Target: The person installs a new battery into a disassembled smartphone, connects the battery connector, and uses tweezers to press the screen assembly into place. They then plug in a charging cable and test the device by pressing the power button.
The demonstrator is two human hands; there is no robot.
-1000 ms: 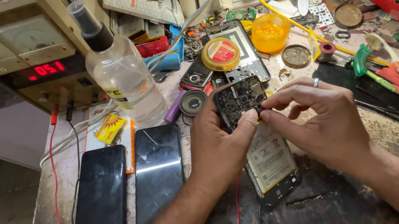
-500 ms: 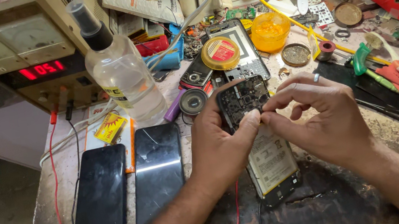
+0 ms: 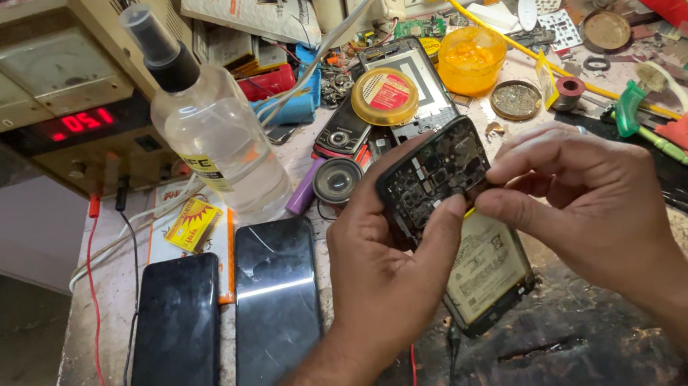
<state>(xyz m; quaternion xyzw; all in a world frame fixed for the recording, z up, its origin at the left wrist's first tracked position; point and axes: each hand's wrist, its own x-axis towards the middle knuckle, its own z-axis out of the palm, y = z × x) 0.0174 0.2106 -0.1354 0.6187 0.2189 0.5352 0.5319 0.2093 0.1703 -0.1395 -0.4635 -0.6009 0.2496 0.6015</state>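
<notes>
Above the cluttered bench [image 3: 91,360], the left hand [image 3: 384,261] and right hand [image 3: 598,214] are gripping an opened smartphone [image 3: 457,220], its circuit board and battery already lying exposed, with nothing refitted yet.

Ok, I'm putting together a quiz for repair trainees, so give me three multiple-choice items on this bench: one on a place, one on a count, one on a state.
1. Where does the clear plastic spray bottle with the black nozzle stand?
A. behind the two dark phones
B. on the red cloth
C. in the left hand

2. How many dark phones lie flat, screen up, side by side left of the hands?
A. one
B. two
C. four

3. In what state is the opened phone with bare circuit board and battery?
A. lying untouched
B. closed up
C. held by both hands

Answers:
1 A: it stands past the left dark phone and the right dark phone.
2 B: just those two lie there.
3 C: the left hand and right hand pinch its top end.
</notes>
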